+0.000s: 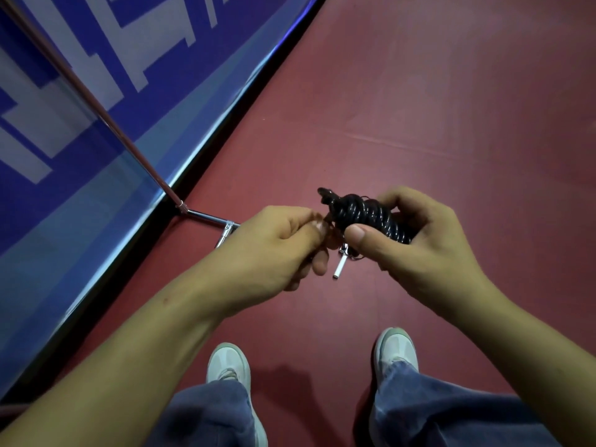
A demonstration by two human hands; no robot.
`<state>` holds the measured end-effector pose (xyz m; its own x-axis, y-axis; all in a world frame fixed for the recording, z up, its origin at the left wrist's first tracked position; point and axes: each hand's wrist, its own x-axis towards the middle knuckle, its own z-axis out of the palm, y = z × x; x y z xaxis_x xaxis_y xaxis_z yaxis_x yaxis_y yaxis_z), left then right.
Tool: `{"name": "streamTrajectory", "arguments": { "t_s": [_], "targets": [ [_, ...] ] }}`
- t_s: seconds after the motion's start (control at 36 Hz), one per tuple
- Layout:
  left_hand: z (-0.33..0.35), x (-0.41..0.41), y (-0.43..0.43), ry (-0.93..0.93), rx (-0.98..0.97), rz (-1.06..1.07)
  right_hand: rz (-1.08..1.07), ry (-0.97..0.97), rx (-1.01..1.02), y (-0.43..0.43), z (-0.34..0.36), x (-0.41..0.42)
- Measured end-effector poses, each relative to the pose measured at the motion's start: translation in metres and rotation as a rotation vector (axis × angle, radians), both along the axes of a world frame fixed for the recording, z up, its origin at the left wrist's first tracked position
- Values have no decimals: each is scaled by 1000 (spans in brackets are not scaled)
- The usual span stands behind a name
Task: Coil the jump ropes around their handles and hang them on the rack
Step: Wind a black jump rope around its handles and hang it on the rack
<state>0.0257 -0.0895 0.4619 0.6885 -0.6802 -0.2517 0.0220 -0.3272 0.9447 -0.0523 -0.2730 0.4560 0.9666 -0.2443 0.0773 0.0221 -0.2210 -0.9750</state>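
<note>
Person's right hand [429, 243] has its grip curled round a tightly coiled black jump rope bundle [367, 217], held above the red rubber floor [419, 108]; left hand [277, 243] grip pinches its loose end. Bundle prob. light, springy, apt to unwind: hold across coils. Chrome tube rack [96, 101] & blue banner [80, 175] close at left; open room at right

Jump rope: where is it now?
Head view, centre: the jump rope sits coiled in the right hand, left hand pinching its end, above the red floor.
</note>
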Motion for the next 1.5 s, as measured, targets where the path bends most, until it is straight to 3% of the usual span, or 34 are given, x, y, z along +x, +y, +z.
{"name": "streamTrajectory", "arguments": {
  "t_s": [0.14, 0.28, 0.44, 0.58, 0.78, 1.0, 1.14, 1.25, 1.36, 1.5],
  "targets": [
    [-5, -5, -6, -20, 106, 7, 0, 40, -172, -1, -12, 0],
    [-5, -7, -7, 16, 138, -1, 117, 120, -504, -4, -18, 2],
    [-7, -6, -8, -16, 185, -4, 115, 125, -630, -4, -21, 4],
    [-9, -4, -11, 1, 154, 6, 136, 79, -552, -9, -15, 4],
    [-8, 6, -7, -119, 136, -20, 74, 63, -256, -10, -9, 6],
    [-8, -1, -11, -301, 133, 36, 6, 64, -213, -7, -8, 8],
    [-14, 3, -10, -236, 61, 78, 56, 122, 212, -8, 1, 8],
    [-21, 16, -4, -261, 48, 167, 333, 186, 486, -18, 11, 3],
    [-22, 20, -10, -371, 82, 143, 552, 241, 447, -9, 11, 1],
    [-29, 24, -25, -349, 144, 154, 577, 253, 343, 0, 11, 5]
  ]
}}
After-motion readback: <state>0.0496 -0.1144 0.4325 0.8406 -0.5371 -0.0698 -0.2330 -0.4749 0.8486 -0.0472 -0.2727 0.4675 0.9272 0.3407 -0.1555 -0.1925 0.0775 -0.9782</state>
